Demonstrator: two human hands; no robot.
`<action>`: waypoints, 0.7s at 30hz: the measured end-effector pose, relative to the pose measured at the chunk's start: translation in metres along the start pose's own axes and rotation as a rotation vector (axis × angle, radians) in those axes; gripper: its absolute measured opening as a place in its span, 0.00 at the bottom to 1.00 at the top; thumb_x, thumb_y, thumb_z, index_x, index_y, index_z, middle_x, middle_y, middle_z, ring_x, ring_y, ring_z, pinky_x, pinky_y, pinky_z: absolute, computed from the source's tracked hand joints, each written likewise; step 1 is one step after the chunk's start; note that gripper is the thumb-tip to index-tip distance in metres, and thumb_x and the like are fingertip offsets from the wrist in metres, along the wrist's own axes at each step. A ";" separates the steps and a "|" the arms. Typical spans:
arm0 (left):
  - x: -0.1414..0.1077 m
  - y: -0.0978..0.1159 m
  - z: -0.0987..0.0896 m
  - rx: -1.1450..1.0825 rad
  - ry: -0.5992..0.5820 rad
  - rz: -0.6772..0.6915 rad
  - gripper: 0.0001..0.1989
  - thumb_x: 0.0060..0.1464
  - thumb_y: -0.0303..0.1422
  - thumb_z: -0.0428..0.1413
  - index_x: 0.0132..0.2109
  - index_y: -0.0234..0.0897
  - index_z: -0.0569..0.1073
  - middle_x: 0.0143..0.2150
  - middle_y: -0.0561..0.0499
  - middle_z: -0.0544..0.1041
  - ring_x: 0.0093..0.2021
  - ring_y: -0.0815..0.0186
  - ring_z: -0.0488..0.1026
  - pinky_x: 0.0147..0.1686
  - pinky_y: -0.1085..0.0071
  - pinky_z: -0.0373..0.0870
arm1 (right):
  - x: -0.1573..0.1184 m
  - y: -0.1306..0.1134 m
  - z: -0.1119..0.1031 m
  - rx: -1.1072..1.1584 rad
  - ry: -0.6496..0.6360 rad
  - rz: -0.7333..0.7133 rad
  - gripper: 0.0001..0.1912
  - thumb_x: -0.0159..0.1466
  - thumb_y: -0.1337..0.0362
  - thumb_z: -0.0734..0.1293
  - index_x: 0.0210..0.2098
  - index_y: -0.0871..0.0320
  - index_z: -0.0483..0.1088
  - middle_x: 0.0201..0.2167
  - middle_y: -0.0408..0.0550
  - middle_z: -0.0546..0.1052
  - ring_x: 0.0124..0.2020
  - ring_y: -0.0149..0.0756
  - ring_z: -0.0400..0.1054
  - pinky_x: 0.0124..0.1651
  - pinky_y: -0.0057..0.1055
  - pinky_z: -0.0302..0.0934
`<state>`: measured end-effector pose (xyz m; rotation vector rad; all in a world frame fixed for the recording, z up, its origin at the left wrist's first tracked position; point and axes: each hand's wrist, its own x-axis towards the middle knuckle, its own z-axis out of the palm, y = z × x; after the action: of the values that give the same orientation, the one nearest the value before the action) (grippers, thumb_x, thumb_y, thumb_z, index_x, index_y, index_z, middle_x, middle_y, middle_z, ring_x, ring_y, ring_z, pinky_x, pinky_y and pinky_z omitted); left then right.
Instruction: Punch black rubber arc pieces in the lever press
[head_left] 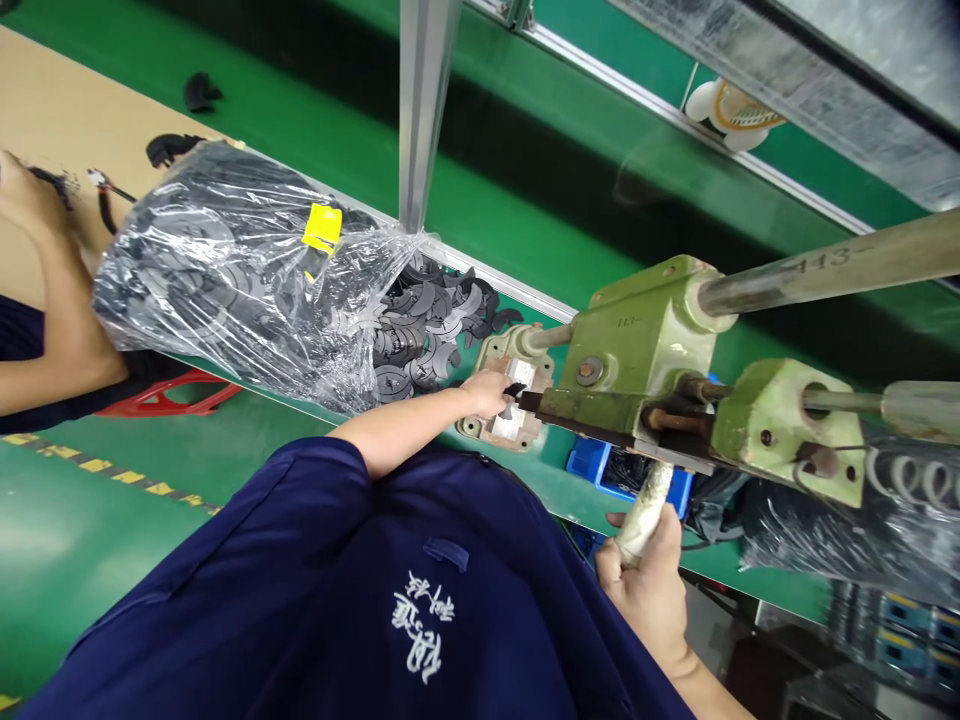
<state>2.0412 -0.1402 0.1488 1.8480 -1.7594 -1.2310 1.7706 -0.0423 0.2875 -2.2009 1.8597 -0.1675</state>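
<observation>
A green hand press (pixel 630 350) stands on the bench in front of me. My left hand (pixel 486 393) reaches over the press base (pixel 516 432), its fingers closed on a small black part (pixel 514 390) right by the tip of the ram (pixel 529 402). Most of that part is hidden by the fingers and the ram. My right hand (pixel 651 585) is wrapped round the press lever (pixel 645 512), whose grip is covered in whitish wrapping. Left of the base lies a heap of curved black pieces (pixel 427 330), spilling from a clear plastic bag (pixel 225 280).
Behind the press is a blue bin (pixel 592 460) with dark items. Another person's arm (pixel 56 280) works at the far left, above a red stool (pixel 172 395). A metal post (pixel 427 110) rises behind the bag. More bagged material (pixel 832 530) lies at the right.
</observation>
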 end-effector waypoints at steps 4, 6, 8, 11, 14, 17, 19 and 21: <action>-0.002 0.002 0.000 -0.162 0.024 -0.049 0.11 0.53 0.36 0.57 0.42 0.36 0.78 0.35 0.46 0.79 0.41 0.59 0.76 0.40 0.72 0.70 | 0.000 0.001 0.002 -0.017 -0.009 0.022 0.42 0.58 0.55 0.60 0.67 0.64 0.44 0.41 0.54 0.76 0.30 0.40 0.70 0.34 0.36 0.62; -0.002 0.005 0.004 -0.358 -0.018 -0.190 0.11 0.53 0.35 0.57 0.41 0.34 0.77 0.28 0.47 0.77 0.32 0.61 0.76 0.33 0.72 0.70 | -0.001 -0.001 0.002 -0.011 -0.016 0.039 0.42 0.58 0.55 0.60 0.67 0.63 0.43 0.42 0.53 0.76 0.29 0.39 0.69 0.33 0.35 0.62; -0.001 0.009 0.011 -0.606 -0.102 -0.369 0.12 0.55 0.34 0.54 0.42 0.30 0.76 0.21 0.47 0.74 0.23 0.62 0.74 0.26 0.70 0.69 | -0.001 -0.002 0.002 -0.014 -0.024 0.066 0.42 0.58 0.55 0.60 0.68 0.62 0.42 0.42 0.52 0.76 0.29 0.39 0.70 0.33 0.35 0.62; -0.004 0.008 0.017 -0.933 -0.141 -0.473 0.12 0.56 0.34 0.55 0.40 0.27 0.74 0.18 0.48 0.72 0.18 0.63 0.71 0.21 0.70 0.68 | -0.001 -0.002 0.004 -0.015 -0.024 0.083 0.43 0.58 0.55 0.60 0.67 0.62 0.42 0.42 0.53 0.76 0.29 0.38 0.70 0.33 0.34 0.62; -0.014 -0.002 0.014 -1.135 -0.018 -0.317 0.07 0.54 0.30 0.58 0.38 0.29 0.73 0.24 0.50 0.74 0.21 0.67 0.72 0.23 0.72 0.70 | 0.000 0.001 0.006 -0.003 -0.013 0.052 0.42 0.58 0.54 0.60 0.67 0.63 0.43 0.42 0.53 0.76 0.28 0.37 0.69 0.34 0.34 0.63; -0.033 -0.017 0.002 -1.330 -0.022 -0.181 0.05 0.55 0.28 0.57 0.38 0.31 0.71 0.28 0.51 0.74 0.25 0.70 0.73 0.28 0.73 0.72 | 0.001 0.002 0.006 0.004 -0.002 0.028 0.43 0.58 0.54 0.60 0.67 0.64 0.43 0.41 0.53 0.76 0.30 0.39 0.69 0.35 0.35 0.63; -0.046 -0.027 -0.007 -1.473 -0.099 -0.153 0.04 0.56 0.28 0.56 0.38 0.31 0.68 0.29 0.50 0.74 0.26 0.70 0.73 0.31 0.70 0.74 | 0.001 0.002 0.005 0.005 -0.013 0.031 0.42 0.58 0.55 0.60 0.67 0.63 0.43 0.41 0.53 0.76 0.31 0.40 0.70 0.36 0.36 0.64; -0.057 -0.035 -0.013 -1.546 -0.113 -0.162 0.05 0.55 0.27 0.56 0.37 0.32 0.66 0.29 0.50 0.73 0.27 0.69 0.74 0.32 0.68 0.74 | 0.002 0.001 0.004 0.008 -0.017 0.027 0.42 0.58 0.55 0.60 0.67 0.64 0.43 0.41 0.54 0.76 0.32 0.41 0.71 0.36 0.36 0.64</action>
<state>2.0806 -0.0850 0.1519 0.9075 -0.2377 -1.8831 1.7704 -0.0436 0.2833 -2.1638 1.8750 -0.1504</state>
